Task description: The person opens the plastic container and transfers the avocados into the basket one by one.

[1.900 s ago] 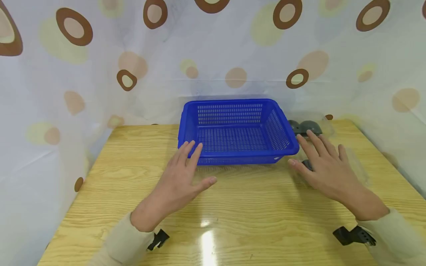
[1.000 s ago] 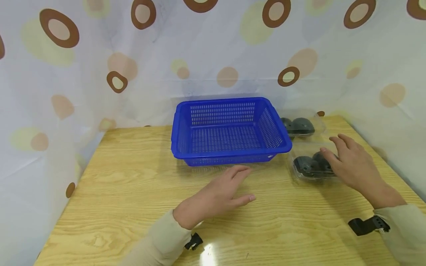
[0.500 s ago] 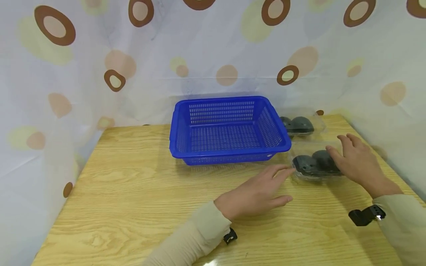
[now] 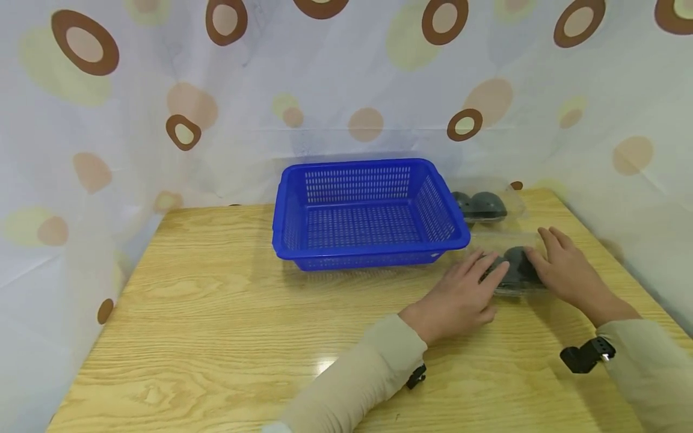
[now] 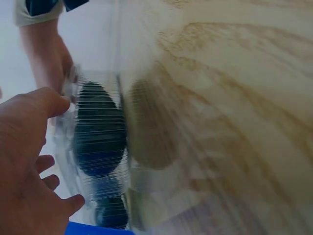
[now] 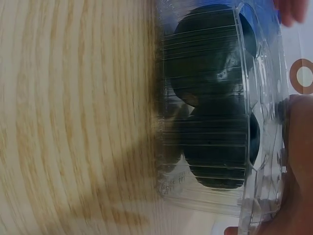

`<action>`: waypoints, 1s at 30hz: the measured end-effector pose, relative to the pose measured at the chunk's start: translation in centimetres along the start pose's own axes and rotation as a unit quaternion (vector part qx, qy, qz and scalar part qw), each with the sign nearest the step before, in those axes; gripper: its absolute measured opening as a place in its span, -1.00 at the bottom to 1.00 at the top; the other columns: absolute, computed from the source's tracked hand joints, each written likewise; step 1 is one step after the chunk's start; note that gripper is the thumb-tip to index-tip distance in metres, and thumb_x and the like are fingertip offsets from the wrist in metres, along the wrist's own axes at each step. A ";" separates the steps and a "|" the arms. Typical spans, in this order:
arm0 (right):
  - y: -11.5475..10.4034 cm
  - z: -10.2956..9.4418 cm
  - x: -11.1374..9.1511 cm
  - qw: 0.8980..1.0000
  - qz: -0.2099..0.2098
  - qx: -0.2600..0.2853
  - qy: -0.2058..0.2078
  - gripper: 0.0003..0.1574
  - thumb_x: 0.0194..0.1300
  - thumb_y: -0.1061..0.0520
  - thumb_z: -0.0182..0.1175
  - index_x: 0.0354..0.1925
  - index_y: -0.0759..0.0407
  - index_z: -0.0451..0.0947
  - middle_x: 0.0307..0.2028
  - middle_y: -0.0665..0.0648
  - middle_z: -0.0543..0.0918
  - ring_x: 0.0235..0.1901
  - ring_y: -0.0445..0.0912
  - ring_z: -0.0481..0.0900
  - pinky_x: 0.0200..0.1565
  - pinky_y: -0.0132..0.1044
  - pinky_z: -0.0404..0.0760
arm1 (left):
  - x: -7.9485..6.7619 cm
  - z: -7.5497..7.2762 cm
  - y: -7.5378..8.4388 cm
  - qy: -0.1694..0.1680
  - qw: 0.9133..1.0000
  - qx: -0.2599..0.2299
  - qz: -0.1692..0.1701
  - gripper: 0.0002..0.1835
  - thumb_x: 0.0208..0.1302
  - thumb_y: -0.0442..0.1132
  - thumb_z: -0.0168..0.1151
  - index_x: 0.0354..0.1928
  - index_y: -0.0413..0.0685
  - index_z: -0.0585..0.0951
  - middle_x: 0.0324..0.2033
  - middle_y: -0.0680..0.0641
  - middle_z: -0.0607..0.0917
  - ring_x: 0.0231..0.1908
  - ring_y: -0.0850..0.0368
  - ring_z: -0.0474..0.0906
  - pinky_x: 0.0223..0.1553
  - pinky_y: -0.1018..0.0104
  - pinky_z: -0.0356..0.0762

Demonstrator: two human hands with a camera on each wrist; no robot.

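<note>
A clear plastic clamshell box (image 4: pixel 522 293) holding dark green, avocado-like fruits (image 6: pixel 212 142) sits at the right of the table. My left hand (image 4: pixel 460 297) is at its left end, fingers spread over the lid; in the left wrist view the thumb tip reaches the box's edge (image 5: pixel 71 122). At the opposite end is my right hand (image 4: pixel 568 276), its fingers reaching over the lid's right side. In the right wrist view, two fruits show through the ribbed wall, and part of the right hand (image 6: pixel 298 171) lies along the lid's side.
A blue plastic basket (image 4: pixel 373 249) with nothing in it stands to the left of the box, against the patterned backdrop. Behind the near box is a second clear box (image 4: pixel 514 207) of dark fruits, partly hidden by the basket. All stand on a wood-grain table (image 4: pixel 216 337).
My left hand has swept right from beside the basket to the left end of the near box. My right hand has moved right, then settled lower at the box's right end.
</note>
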State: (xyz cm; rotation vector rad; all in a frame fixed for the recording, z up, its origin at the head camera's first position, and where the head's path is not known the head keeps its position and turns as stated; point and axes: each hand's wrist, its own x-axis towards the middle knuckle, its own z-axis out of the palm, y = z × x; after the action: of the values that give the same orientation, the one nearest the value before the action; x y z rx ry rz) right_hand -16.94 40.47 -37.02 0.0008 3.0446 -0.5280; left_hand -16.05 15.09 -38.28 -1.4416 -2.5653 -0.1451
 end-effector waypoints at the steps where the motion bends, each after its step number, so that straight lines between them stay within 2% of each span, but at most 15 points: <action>1: 0.0 0.1 0.0 1.000 0.001 0.002 0.000 -0.04 0.59 -0.24 -0.43 0.50 0.52 -0.27 0.42 0.71 -0.22 0.33 0.64 -0.10 0.17 0.58 0.09 | 0.1 0.2 0.1 -0.007 1.000 0.000 -0.008 -0.26 0.50 0.07 -0.03 0.57 0.02 0.01 0.56 -0.08 0.04 0.56 -0.01 -0.07 0.52 0.23 0.13; 3: -0.1 0.1 -0.1 1.000 0.003 0.007 0.003 -0.04 0.59 -0.24 -0.43 0.50 0.52 -0.27 0.42 0.70 -0.22 0.34 0.63 -0.10 0.17 0.58 0.10 | 0.3 0.5 0.3 -0.014 1.000 0.005 -0.021 -0.25 0.49 0.10 -0.02 0.57 0.04 0.01 0.56 -0.07 0.03 0.56 -0.02 -0.08 0.48 0.21 0.24; 7: 0.0 0.4 -0.1 1.000 0.012 0.013 0.005 -0.03 0.58 -0.25 -0.42 0.51 0.49 -0.28 0.43 0.68 -0.22 0.33 0.62 -0.08 0.17 0.57 0.12 | 0.5 0.8 0.3 -0.011 0.999 0.019 -0.035 -0.25 0.49 0.11 -0.01 0.57 0.02 0.03 0.56 -0.10 0.04 0.56 -0.01 -0.06 0.44 0.23 0.30; 11: 0.0 0.5 -0.2 1.000 0.010 0.015 0.017 -0.04 0.58 -0.25 -0.39 0.51 0.48 -0.25 0.43 0.68 -0.16 0.31 0.62 -0.03 0.16 0.56 0.13 | 0.6 1.0 0.2 0.014 0.998 0.033 -0.046 -0.27 0.50 0.10 -0.02 0.56 -0.01 0.07 0.54 -0.12 0.09 0.55 -0.02 -0.01 0.40 0.24 0.38; 15: -0.3 0.4 -0.5 0.999 0.007 0.014 0.029 -0.05 0.58 -0.23 -0.36 0.50 0.50 -0.20 0.40 0.68 -0.09 0.30 0.62 0.01 0.15 0.56 0.15 | 0.7 1.0 0.2 0.023 0.997 0.052 -0.053 -0.31 0.53 0.11 -0.10 0.55 -0.02 0.09 0.54 -0.11 0.11 0.55 -0.01 -0.01 0.37 0.23 0.42; 22: -0.5 0.5 -1.1 0.999 0.009 0.014 0.033 -0.06 0.58 -0.22 -0.36 0.50 0.50 -0.20 0.41 0.68 -0.09 0.30 0.62 0.01 0.15 0.56 0.15 | 0.3 0.9 0.4 -0.004 0.998 0.041 -0.050 -0.32 0.56 0.08 -0.19 0.57 -0.02 0.01 0.56 -0.11 0.04 0.57 -0.01 -0.08 0.36 0.22 0.43; 30: -0.6 0.8 -1.8 0.999 0.012 0.014 0.028 -0.06 0.59 -0.22 -0.36 0.51 0.49 -0.23 0.41 0.69 -0.11 0.28 0.63 0.02 0.14 0.55 0.16 | -0.1 0.3 0.6 -0.055 0.997 0.019 -0.049 -0.30 0.56 0.09 -0.22 0.59 0.06 -0.08 0.58 -0.05 -0.07 0.58 0.05 -0.21 0.40 0.28 0.36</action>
State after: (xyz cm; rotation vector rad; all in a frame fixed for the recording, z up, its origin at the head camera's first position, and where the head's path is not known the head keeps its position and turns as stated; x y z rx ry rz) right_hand -15.11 39.66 -37.44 0.0536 3.0859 -0.5794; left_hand -15.50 15.39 -38.57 -1.3476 -2.7114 -0.0328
